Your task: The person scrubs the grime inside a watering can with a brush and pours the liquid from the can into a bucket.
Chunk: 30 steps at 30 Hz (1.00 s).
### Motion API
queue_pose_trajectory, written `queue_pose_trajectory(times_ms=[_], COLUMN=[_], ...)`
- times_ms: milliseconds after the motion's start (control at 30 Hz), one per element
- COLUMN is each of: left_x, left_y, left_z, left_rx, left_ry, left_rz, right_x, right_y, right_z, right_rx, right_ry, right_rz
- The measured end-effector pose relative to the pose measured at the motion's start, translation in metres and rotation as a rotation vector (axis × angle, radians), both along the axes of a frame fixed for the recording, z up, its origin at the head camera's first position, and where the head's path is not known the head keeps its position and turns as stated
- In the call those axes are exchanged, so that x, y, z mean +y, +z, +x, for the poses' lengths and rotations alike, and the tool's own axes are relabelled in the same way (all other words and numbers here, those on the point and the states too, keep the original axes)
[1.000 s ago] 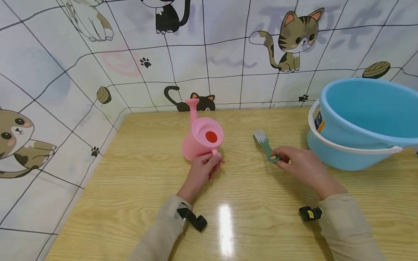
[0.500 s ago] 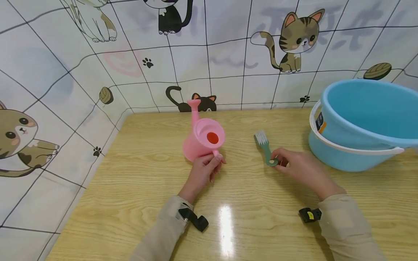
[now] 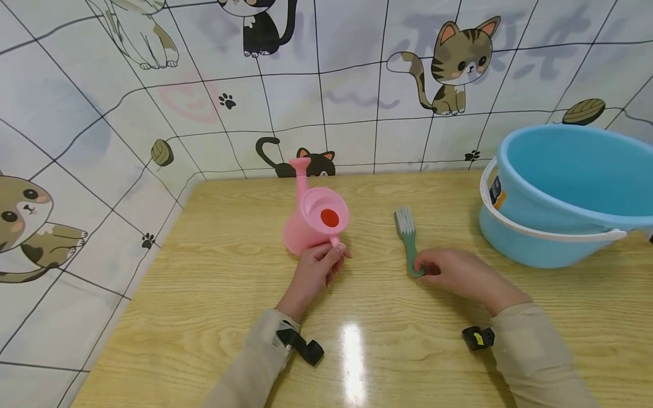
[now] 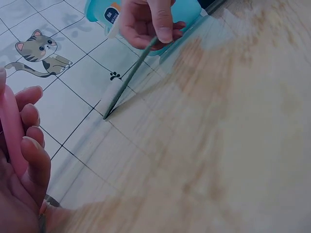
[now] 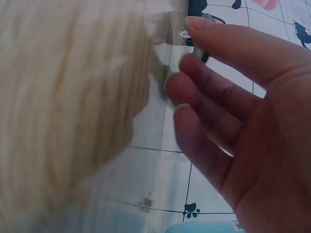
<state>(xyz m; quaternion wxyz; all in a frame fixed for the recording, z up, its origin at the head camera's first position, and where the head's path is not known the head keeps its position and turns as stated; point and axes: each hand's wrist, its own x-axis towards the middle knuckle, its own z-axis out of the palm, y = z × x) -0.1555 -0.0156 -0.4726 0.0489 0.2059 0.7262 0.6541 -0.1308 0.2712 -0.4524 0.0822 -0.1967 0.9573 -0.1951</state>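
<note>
A pink toy watering can point(image 3: 302, 231), its spout toward the wall, stands on the table; red shows inside its mouth. My left hand point(image 3: 312, 276) holds the can's handle point(image 4: 12, 131) between curled fingers and thumb. To the right, my right hand point(image 3: 461, 279) pinches the handle end of a green toy fork point(image 3: 410, 245) with pale tines. Seen from the left wrist, the fork point(image 4: 130, 77) slants, its far end down at the table and its handle end raised in the fingers. In the right wrist view the hand point(image 5: 243, 92) mostly hides the fork.
A light blue bucket point(image 3: 530, 245) with a white handle stands at the right, a blue basin point(image 3: 576, 207) seemingly nested in its top. A wall covering with cat drawings point(image 3: 352, 96) borders the wooden table point(image 3: 214, 317) at the back and left.
My right hand has drawn the fork's handle end toward me and slightly left, so the fork points straighter at the wall. The left hand and watering can stay put.
</note>
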Motion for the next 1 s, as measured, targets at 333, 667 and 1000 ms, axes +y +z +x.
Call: queue_pose_trajectory(times_ms=[333,667,1000], left_x=[0.009,0.013,0.006], left_y=[0.003,0.004,0.001], left_z=[0.0,0.003,0.006], left_rx=[-0.013,-0.043,-0.104], left_ry=[0.0,-0.021,-0.032], left_rz=[-0.013,-0.073,-0.133], right_x=[0.008,0.018,0.045], right_y=[-0.002,0.033,0.096], right_z=[0.001,0.014,0.047], right_rx=[-0.073,0.004,0.526], right_ry=[-0.003,-0.128,-0.342], right_rz=[0.022,-0.093,-0.416])
